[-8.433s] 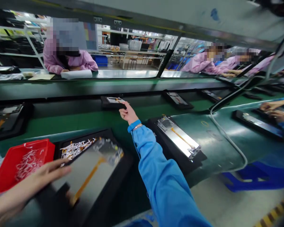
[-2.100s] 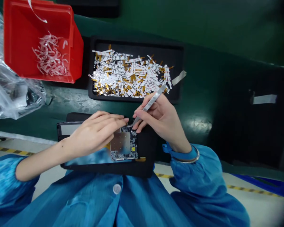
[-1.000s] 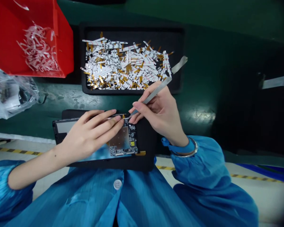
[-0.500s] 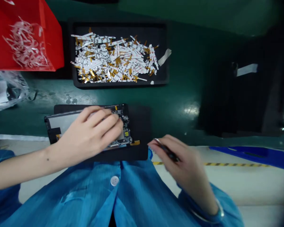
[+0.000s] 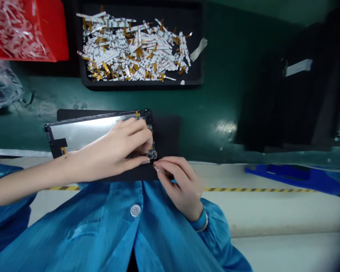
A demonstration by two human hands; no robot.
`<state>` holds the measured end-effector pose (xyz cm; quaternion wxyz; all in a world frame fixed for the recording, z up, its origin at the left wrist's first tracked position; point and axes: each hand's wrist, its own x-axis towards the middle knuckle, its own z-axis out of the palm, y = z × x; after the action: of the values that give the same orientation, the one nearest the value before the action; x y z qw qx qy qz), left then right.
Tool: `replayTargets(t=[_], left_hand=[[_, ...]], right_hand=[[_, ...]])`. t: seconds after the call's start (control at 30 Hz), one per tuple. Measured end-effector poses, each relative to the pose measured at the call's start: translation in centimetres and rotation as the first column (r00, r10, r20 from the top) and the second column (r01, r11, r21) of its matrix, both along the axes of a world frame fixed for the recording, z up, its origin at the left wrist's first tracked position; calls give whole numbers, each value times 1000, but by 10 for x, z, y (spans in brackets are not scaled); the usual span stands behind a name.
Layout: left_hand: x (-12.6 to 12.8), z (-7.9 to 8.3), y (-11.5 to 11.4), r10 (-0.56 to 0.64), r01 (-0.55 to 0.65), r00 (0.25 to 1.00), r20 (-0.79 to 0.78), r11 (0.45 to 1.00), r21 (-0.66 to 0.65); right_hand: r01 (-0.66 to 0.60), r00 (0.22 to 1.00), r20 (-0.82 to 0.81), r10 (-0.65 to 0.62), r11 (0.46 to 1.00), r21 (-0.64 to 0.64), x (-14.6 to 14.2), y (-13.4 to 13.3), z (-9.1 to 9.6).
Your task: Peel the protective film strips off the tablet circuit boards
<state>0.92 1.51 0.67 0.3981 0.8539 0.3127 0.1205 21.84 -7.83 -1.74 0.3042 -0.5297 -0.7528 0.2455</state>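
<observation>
An opened tablet (image 5: 85, 130), its silver back plate and circuit board (image 5: 153, 154) exposed, lies slightly tilted on a black mat (image 5: 167, 136). My left hand (image 5: 124, 145) lies over its right end, fingers curled on the board and thumb along the lower edge, covering much of the board. Just off the tablet's lower right corner, my right hand (image 5: 181, 181) is closed around a slim dark tool with a metal tip, apparently tweezers (image 5: 158, 170), mostly hidden by the fingers. Its fingertips are at the small orange flex cable (image 5: 154, 164) by that corner.
Beyond the mat, a black tray (image 5: 141, 86) holds a heap of white and orange flex strips. A red bin (image 5: 52, 34) with clear curled scraps stands at the upper left, above a clear plastic bag (image 5: 2, 88). Dark stacked sheets (image 5: 286, 113) lie at the right.
My right hand has moved left with the tool to the tablet's corner. My left hand has shifted, its thumb now at the lower edge. The whole view has tipped downward slightly.
</observation>
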Motion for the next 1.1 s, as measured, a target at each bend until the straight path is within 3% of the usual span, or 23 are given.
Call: replayTargets(t=[0.17,0.27,0.43,0.53,0.73,1.1], left_hand=[[-5,0,-1,58,-54,993,103,998,-45],[-6,-2,-2,56,-55,992,109,998,-11],[-5,-3,-2,59,-58,992,112,998,-8],[-5,-4,-1,52,-52,992,112,999,-1],[-4,-9,-3,35,-43,995,88,995,87],[-26,-13,-7,-153,135,986,68,968,211]], right_hand=[[-235,970,97,221,958,167,13,6,-12],[-300,954,37,297,946,121,17,8,-14],[-217,972,-115,206,971,-98,17,5,-16],[-226,971,-101,218,971,-72,14,5,-15],[-213,969,155,195,971,107,3,13,1],[-161,987,16,162,986,-45,-2,19,2]])
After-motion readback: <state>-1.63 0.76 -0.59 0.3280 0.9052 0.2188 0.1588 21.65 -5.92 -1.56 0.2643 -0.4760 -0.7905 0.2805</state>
